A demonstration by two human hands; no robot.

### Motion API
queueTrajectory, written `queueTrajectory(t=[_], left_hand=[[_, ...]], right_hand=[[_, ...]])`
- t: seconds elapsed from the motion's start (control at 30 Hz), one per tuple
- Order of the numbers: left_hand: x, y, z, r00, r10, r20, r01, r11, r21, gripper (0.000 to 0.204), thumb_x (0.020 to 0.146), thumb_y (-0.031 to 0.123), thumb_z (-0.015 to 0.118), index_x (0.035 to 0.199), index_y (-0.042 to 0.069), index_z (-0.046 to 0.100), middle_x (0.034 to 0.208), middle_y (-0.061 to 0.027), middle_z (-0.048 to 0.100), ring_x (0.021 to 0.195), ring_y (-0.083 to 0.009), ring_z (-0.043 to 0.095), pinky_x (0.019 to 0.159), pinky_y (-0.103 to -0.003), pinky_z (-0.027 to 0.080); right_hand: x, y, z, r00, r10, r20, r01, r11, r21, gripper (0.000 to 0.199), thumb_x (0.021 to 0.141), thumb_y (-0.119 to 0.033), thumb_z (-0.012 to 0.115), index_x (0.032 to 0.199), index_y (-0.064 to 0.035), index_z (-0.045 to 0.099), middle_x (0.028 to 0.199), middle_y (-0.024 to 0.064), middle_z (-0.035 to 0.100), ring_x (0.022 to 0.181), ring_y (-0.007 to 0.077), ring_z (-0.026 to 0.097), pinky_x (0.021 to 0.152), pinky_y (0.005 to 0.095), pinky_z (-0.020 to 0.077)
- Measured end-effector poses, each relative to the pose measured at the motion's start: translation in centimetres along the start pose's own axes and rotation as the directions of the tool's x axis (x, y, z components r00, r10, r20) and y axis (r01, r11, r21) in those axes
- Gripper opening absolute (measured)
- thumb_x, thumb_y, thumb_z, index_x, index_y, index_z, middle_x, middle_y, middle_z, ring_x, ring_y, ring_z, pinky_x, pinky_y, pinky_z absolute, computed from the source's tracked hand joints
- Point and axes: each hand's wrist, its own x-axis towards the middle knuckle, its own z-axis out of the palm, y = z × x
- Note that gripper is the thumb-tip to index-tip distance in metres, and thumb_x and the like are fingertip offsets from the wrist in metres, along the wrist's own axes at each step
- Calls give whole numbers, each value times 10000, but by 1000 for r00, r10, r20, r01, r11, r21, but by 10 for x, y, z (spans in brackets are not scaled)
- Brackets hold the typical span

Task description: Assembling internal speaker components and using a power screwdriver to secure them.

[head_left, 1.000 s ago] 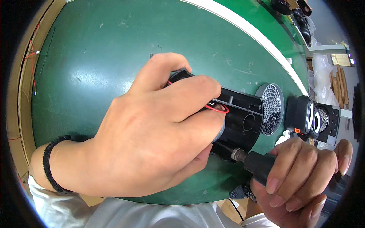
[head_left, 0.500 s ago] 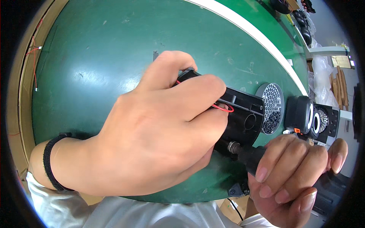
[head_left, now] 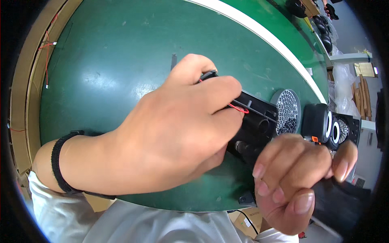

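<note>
Head view: the right hand (head_left: 296, 178) has slid its dark screwdriver (head_left: 247, 150) closer, so the tip now meets the black speaker box (head_left: 255, 117), ready to turn. The left hand (head_left: 178, 125) lies curled over the box, pressing it onto the green table (head_left: 121, 60). A round mesh grille (head_left: 287, 111) sits just beside the box.

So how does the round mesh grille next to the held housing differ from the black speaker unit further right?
The round mesh grille is a flat, silvery perforated disc; the black speaker unit is a bulky dark box with a white ring on one face. The grille sits right beside the black housing that the left hand holds, while the speaker unit stands apart, beyond the right hand. Both rest on the green table.
</note>
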Motion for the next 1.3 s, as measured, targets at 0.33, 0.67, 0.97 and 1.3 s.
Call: queueTrajectory(t=[0.33, 0.67, 0.97, 1.3], left_hand=[[15, 9, -53, 988, 84, 126, -115, 957, 265, 381, 725, 35, 765, 1101, 84, 728, 1519, -227, 414, 1293, -437, 458, 1116, -499, 330], [4, 34, -30, 945, -241, 222, 189, 954, 232, 735, 662, 206, 861, 1281, -38, 547, 1389, -263, 486, 1243, -456, 500, 1055, -505, 408], [-5, 30, -18, 983, -45, 177, -18, 941, 338, 794, 510, 43, 779, 1267, -13, 548, 1256, -226, 556, 1095, -444, 537, 947, -530, 454], [-5, 28, -19, 981, -61, 186, -1, 948, 318, 795, 477, 66, 786, 1239, -6, 571, 1253, -217, 559, 1094, -438, 541, 942, -529, 461]], right_hand=[[31, -73, -79, 957, -253, -144, 261, 964, 43, 152, 895, -78, 560, 976, -11, 451, 713, -17, 430, 572, 71, 428, 646, 267, 373], [36, 5, -108, 935, -199, -293, 175, 979, -105, 307, 930, -111, 480, 1236, -114, 470, 709, 19, 440, 563, 132, 448, 614, 324, 440], [43, 21, -103, 930, -163, -329, 124, 983, -136, 315, 912, -116, 493, 1219, -102, 421, 681, 24, 441, 536, 133, 442, 596, 330, 449], [45, 26, -99, 915, -153, -374, 121, 987, -108, 381, 901, -56, 523, 1257, -94, 391, 701, 38, 491, 527, 140, 466, 560, 342, 458]])
